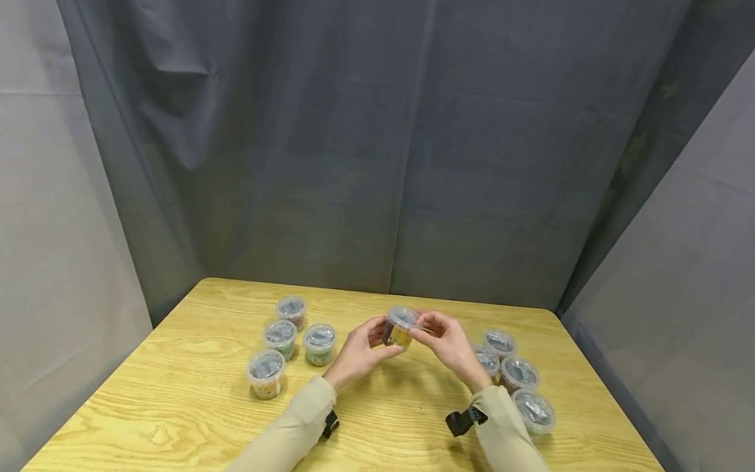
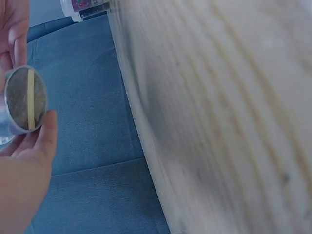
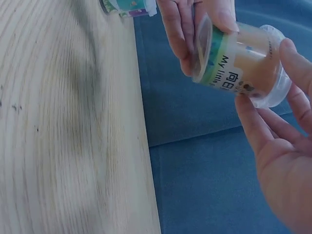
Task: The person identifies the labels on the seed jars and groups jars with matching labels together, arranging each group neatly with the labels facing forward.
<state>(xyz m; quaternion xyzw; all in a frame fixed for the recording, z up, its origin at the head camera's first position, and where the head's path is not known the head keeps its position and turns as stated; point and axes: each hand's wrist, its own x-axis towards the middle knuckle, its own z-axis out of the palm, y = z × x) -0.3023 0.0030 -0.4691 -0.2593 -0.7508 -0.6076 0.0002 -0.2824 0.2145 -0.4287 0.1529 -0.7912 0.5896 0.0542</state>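
Note:
Above the middle of the table, both hands hold one small clear plastic tub (image 1: 401,331) with a translucent lid (image 1: 404,316). My left hand (image 1: 366,351) grips its lower body between thumb and fingers. My right hand (image 1: 445,344) pinches it at the lid end from the other side. In the right wrist view, the tub's label (image 3: 226,68) carries the words "My little" beside larger characters, and the lid end lies between the right thumb and fingers. The tub's round base (image 2: 27,100), dark with a pale strip, faces the left wrist camera.
Several similar lidded tubs (image 1: 280,335) stand on the left of the wooden table (image 1: 177,367). Several more (image 1: 521,373) cluster at the right, close to the right forearm. A dark grey curtain (image 1: 330,164) hangs behind the table, with pale panels at both sides.

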